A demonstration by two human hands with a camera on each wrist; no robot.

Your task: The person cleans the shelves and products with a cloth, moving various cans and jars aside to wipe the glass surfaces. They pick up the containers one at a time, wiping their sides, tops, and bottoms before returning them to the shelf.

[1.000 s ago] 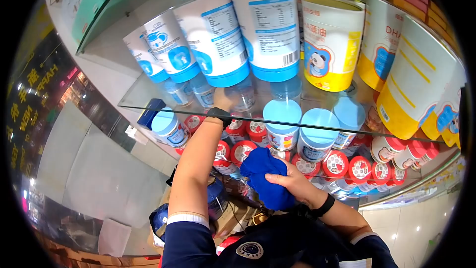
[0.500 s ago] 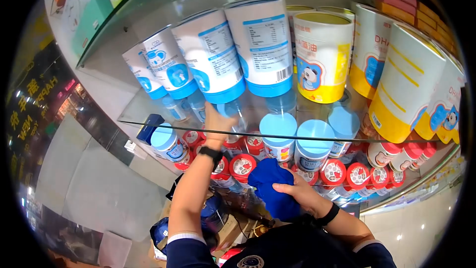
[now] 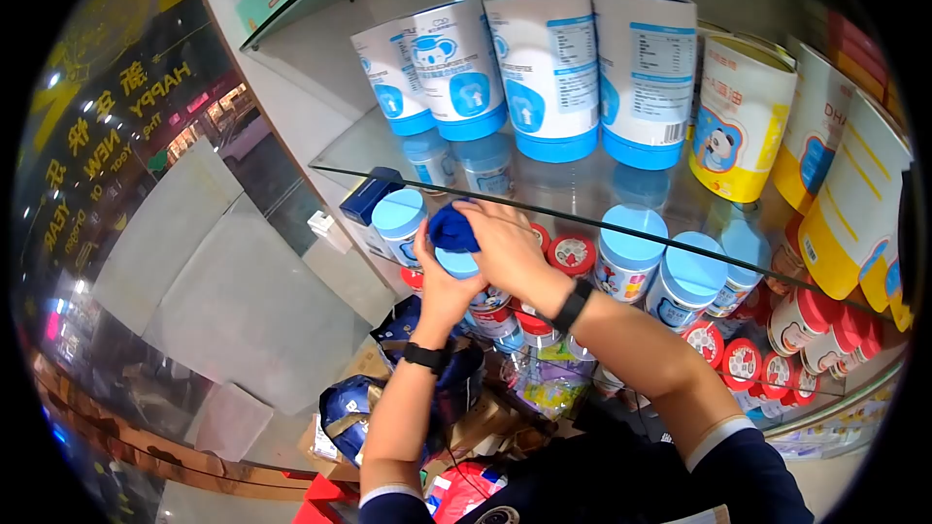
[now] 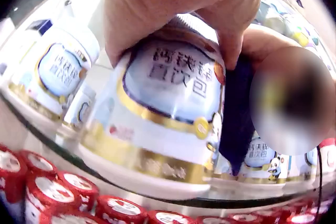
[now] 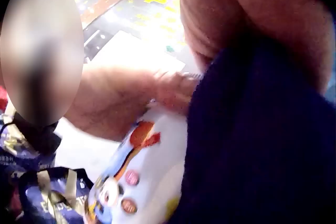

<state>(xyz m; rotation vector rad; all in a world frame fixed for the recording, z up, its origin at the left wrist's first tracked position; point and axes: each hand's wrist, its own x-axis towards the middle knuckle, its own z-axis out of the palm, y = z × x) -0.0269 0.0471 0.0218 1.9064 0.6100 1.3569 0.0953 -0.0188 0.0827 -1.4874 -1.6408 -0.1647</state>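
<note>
My left hand (image 3: 445, 299) grips a white jar (image 4: 163, 111) with a light blue lid around its upper part. Gold bands, dark lettering and a small panda decorate the jar's label. A dark blue cloth (image 3: 452, 230) is bunched in my right hand (image 3: 513, 250), which presses it against the lid. In the right wrist view the cloth covers much of the jar's side. Another jar (image 3: 399, 215) with a light blue lid stands just left of my hands.
The glass shelf edge (image 3: 582, 225) runs just above my hands. White-and-blue canisters (image 3: 544, 78) and a yellow-and-white canister (image 3: 743, 121) stand on that shelf. Below are more blue-lidded jars (image 3: 633, 233) and several red-lidded jars (image 3: 743, 361). Dark blue bags (image 3: 351, 417) lie low at the left.
My left hand has come down from under the upper shelf and now holds the jar. My right hand has brought the cloth up and left onto it. The head view has turned left.
</note>
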